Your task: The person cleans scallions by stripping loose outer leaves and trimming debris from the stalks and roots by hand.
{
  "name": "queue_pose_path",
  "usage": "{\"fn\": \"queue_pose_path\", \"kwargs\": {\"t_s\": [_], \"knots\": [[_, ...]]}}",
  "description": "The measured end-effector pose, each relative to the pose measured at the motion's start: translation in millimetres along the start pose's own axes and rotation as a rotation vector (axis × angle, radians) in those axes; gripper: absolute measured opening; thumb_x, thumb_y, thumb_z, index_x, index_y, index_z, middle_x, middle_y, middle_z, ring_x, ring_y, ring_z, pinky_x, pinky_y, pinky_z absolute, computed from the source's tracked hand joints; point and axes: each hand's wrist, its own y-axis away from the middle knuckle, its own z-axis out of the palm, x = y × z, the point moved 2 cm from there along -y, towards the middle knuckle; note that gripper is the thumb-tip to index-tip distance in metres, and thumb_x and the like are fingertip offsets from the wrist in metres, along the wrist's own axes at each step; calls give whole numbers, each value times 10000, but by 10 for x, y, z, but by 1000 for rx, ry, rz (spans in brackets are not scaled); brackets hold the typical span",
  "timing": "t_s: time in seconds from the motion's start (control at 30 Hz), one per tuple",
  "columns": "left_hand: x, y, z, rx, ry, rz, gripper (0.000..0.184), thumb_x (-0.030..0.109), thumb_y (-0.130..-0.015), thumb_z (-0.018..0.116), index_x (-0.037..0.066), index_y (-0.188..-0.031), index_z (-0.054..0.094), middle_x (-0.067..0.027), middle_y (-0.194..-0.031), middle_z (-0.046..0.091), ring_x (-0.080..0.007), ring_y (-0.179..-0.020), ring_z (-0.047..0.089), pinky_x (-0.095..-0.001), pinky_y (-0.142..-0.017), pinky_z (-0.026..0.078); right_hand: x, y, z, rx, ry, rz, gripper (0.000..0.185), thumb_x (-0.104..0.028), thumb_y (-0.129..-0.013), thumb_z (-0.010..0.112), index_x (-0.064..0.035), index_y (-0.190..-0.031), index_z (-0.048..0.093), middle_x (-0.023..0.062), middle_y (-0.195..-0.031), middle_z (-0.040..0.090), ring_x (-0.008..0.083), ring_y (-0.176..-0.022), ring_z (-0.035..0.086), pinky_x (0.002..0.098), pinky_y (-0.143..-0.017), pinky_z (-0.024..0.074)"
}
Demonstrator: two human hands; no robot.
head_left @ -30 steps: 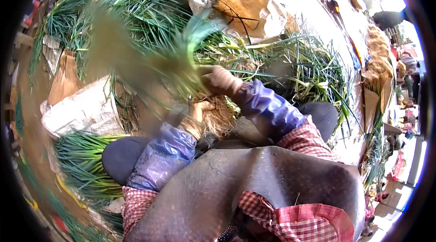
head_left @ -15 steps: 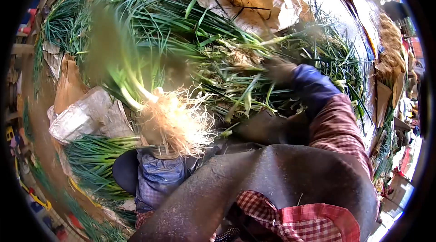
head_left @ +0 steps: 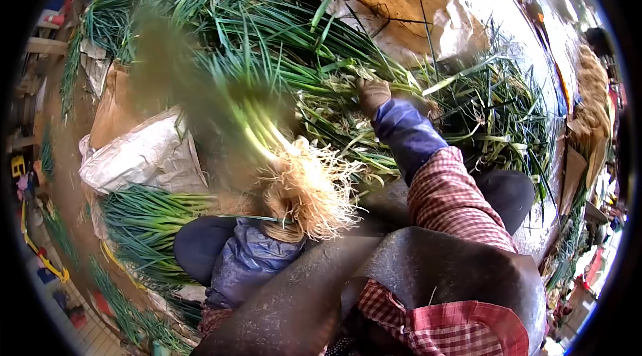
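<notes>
My left hand (head_left: 278,214), in a tan glove and blue sleeve cover, is closed around a bunch of green onions (head_left: 264,130). Their pale, shaggy roots (head_left: 322,189) hang over the hand and hide most of its fingers. The leaves point up and away, partly behind a blurry smudge. Farther forward, my right hand (head_left: 373,96), gloved too, lies in the big heap of green onions (head_left: 267,28). Its fingers are curled onto stalks there. Loose peeled leaves and trimmings (head_left: 374,149) lie just below it.
A separate green onion bundle (head_left: 150,222) lies by my left knee (head_left: 200,249). Beside it is a crumpled white sack (head_left: 144,155). A stained brown-and-white sack (head_left: 408,5) lies beyond the heap, and more greens (head_left: 508,102) at the right. A dark apron (head_left: 307,289) covers my lap.
My right hand has moved left across the heap and now has its fingers on stalks. The bunch in my left hand sits farther right in view, as the whole view has shifted.
</notes>
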Motion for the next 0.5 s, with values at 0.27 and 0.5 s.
{"fn": "queue_pose_path", "kwargs": {"t_s": [0.27, 0.5], "knots": [[19, 2, 45, -112, -19, -42, 600, 58, -748, 618, 44, -1284, 348, -130, -997, 517, -279, -895, 547, -431, -797, 484, 322, -17, -763, -360, 164, -277, 244, -260, -809, 572, -105, -967, 674, 98, -885, 652, 204, -761, 607, 342, -722, 503], [-24, -26, 67, -180, -11, -66, 506, 69, -778, 614, 56, -1232, 391, -104, -963, 524, -261, -834, 557, -423, -704, 500, 1208, 546, -1704, 294, -667, -236, 284, -311, -749, 678, -53, -867, 683, 66, -685, 635, 143, -558, 584, 300, -512, 486]]}}
